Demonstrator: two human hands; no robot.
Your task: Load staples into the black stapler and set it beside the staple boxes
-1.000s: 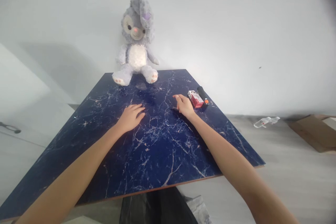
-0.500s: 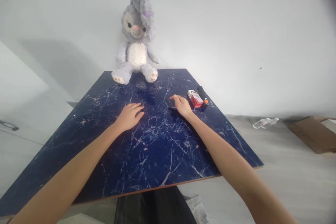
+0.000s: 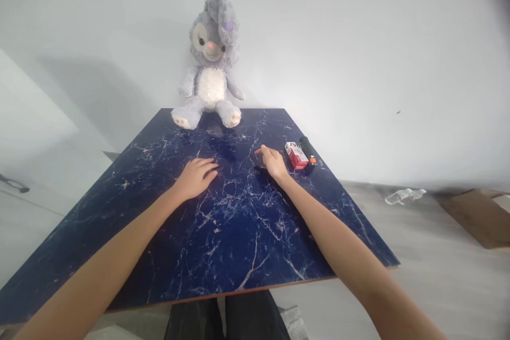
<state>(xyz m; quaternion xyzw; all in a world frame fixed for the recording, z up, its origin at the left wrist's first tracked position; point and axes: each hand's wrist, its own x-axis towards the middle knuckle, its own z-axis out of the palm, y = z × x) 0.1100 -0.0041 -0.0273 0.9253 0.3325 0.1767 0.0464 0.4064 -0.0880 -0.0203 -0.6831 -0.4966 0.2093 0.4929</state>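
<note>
My left hand [image 3: 196, 176] rests palm down on the dark blue marble-patterned table [image 3: 223, 234], fingers stretched out and thumb apart, holding nothing. Across from it, my right hand [image 3: 273, 163] is turned on its side over the tabletop. Its thumb and index finger point away from the palm and stand apart; the other fingers are hidden behind the hand. I see no object in it. Just to its right lies a small red and white box [image 3: 296, 155], not touched by the hand. A black cylindrical thing with an orange part [image 3: 307, 152] lies beside the box.
A grey plush rabbit [image 3: 211, 85] sits at the table's far edge against the white wall [image 3: 338, 53]. On the floor to the right are a clear plastic item [image 3: 404, 196] and a brown cardboard box [image 3: 474, 216]. A black handle [image 3: 14, 184] shows at far left.
The view has shifted slightly. My right hand has turned a little, its thumb and index finger now further apart. The left hand keeps its pose.
</note>
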